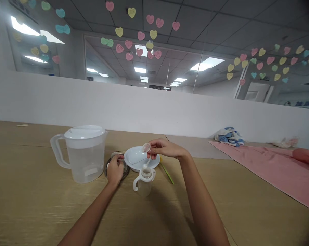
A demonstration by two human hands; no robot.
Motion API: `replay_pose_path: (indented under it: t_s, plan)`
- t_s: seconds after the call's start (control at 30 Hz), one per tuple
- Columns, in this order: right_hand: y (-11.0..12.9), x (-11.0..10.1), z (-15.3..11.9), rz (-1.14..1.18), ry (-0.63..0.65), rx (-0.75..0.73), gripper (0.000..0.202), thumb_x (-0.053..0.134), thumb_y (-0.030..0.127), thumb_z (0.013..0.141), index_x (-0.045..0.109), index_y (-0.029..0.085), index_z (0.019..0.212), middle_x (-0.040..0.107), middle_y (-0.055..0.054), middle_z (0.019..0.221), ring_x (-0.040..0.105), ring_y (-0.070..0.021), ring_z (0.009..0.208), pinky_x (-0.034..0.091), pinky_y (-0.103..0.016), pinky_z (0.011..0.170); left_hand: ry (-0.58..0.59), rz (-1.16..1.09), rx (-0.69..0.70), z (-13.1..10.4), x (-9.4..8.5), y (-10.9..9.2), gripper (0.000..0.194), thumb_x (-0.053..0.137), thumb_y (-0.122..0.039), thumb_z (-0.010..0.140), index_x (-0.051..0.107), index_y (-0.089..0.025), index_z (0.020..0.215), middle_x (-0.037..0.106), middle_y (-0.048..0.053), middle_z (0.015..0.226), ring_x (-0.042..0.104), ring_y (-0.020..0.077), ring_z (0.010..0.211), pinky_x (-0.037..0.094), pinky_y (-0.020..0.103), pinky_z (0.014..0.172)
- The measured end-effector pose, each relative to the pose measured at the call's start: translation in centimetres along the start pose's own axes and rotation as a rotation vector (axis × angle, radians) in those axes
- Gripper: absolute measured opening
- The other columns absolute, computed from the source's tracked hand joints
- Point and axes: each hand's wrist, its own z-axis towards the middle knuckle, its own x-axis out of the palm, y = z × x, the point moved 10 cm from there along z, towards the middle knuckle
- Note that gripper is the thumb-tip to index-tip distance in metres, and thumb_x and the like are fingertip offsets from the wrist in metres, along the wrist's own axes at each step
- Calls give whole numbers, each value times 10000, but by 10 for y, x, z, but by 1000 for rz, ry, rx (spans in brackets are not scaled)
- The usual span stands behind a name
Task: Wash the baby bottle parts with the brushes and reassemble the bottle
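**Scoop Held Over the Handled Bottle**

You worked at a wooden table (41, 212), bounded at the far side by a white partition (144, 106). A pink mat (267, 167) lay well to your right, with a bundled blue-and-white cloth (229, 135) at its far corner. A clear lidded pitcher (84, 153), holding water, stood to your left. A white plate (136, 159) sat just behind the small handled bottle (144, 179), which stood upright and uncapped between your forearms. A green stick-like item (167, 172) lay beside the plate; its kind could not be determined.

Your left hand (115, 169) rested curled on a round, dark-rimmed container (125, 171) next to the pitcher; what the fingers enclosed could not be determined. Your right hand (164, 148) pinched a small white long-handled scoop (146, 150), its handle angled down to the bottle's mouth.

For a clean step here, you were best advised to keep the scoop centred over the opening, tilt it slowly, and steady the bottle, since it appeared light and easily tipped.
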Motion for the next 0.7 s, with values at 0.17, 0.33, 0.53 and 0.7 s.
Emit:
replay_pose_path:
  t_s: [0.17, 0.33, 0.53, 0.7]
  plan:
    - [-20, 15, 5, -42, 136, 99, 252, 583, 362, 791, 602, 135, 900, 627, -41, 833, 559, -96, 678, 468, -238, 664, 63, 12, 23, -1, 7, -4, 211, 411, -127, 732, 549, -193, 878, 647, 44, 915, 603, 181, 844, 447, 298, 778]
    - [-36, 23, 8, -243, 177, 213, 284, 712, 361, 647, 583, 147, 782, 611, 8, 692, 573, -111, 630, 433, -192, 548, 142, 43, -38, -5, 12, -4, 356, 456, -130, 732, 432, -180, 1083, 613, 72, 1033, 608, 180, 850, 453, 303, 773]
    - [-48, 20, 3, -321, 158, 376, 432, 744, 432, 574, 594, 148, 863, 615, 6, 689, 539, -93, 545, 420, -184, 466, 240, 100, -50, -8, 19, -5, 565, 457, -30, 682, 331, -168, 1215, 619, 81, 1027, 599, 204, 940, 439, 314, 807]
    - [-48, 19, 3, -317, 174, 370, 544, 745, 444, 571, 589, 154, 1004, 630, -48, 922, 585, -104, 616, 440, -174, 452, 45, -1, -97, -3, 0, -1, 461, 456, -105, 740, 367, -159, 1189, 614, 69, 968, 596, 194, 888, 452, 326, 797]
